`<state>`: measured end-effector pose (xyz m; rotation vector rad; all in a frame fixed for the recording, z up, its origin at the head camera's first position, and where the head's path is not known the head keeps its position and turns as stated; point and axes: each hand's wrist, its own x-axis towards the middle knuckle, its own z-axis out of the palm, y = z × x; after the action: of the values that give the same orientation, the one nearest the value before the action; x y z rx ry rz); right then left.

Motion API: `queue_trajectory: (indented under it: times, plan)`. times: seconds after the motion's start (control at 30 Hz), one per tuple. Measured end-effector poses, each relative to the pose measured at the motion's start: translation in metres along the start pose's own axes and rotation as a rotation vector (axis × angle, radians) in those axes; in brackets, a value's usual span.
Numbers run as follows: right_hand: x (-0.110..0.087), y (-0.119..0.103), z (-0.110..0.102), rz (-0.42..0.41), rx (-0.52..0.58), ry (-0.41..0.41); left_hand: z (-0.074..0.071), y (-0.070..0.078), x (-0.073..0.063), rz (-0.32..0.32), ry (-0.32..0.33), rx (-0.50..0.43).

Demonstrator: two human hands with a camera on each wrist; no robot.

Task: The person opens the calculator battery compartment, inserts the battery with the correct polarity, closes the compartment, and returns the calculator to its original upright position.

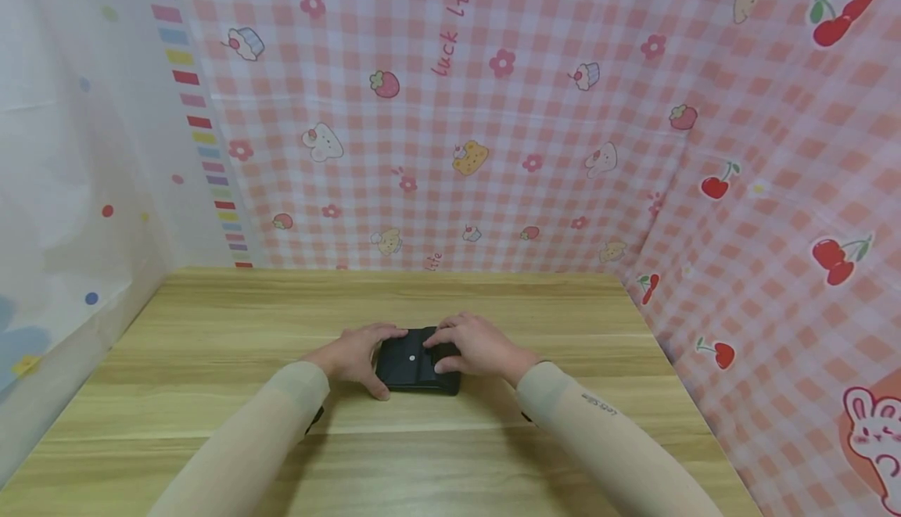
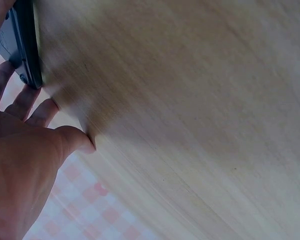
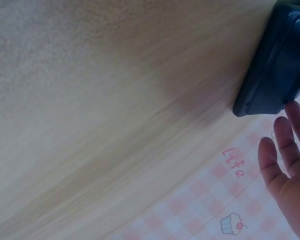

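A flat black case (image 1: 402, 364) with one small pale round dot on top lies on the wooden table. Its left end is held by my left hand (image 1: 357, 358), with the thumb at the near corner and the forefinger along the far edge. From the right, my right hand (image 1: 482, 347) reaches over the case, its thumb and forefinger curled onto the top of the right part. The left wrist view has the case's dark side (image 2: 26, 45) beside the fingertips. A rounded corner of the case (image 3: 270, 85) shows in the right wrist view, one fingertip at its edge.
The wood-grain table (image 1: 394, 462) stretches around the case on every side. Behind it hangs a pink checked cloth (image 1: 422, 126), with another patterned cloth (image 1: 781, 212) on the right. A white sheet (image 1: 63, 149) with coloured dots borders the left.
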<state>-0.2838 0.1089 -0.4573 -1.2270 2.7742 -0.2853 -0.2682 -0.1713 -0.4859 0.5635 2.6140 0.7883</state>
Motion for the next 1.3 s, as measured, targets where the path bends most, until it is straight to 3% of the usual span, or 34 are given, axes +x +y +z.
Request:
queue_trajectory:
  times: [0.73, 0.83, 1.0, 1.07, 1.17, 1.3]
  plan:
    - [0.0, 0.0, 0.003, -0.006, -0.002, 0.029, 0.001, -0.002, 0.001, 0.008, 0.0, -0.01]
    - [0.001, -0.001, 0.004, 0.087, 0.098, 0.027, 0.001, -0.002, 0.001, 0.001, 0.0, -0.009]
    - [0.004, -0.011, 0.0, 0.475, 0.484, 0.077, 0.0, 0.001, -0.001, -0.016, -0.007, -0.017]
    - [0.004, -0.014, -0.003, 0.607, 0.581, 0.099, 0.0, 0.002, -0.001, -0.022, -0.009, -0.019]
    - [0.005, -0.018, -0.006, 0.695, 0.648, 0.076, -0.001, 0.003, -0.002, -0.026, -0.011, -0.017]
    - [0.008, -0.02, -0.005, 0.726, 0.69, 0.032, -0.001, 0.002, -0.001, -0.024, -0.012, -0.011]
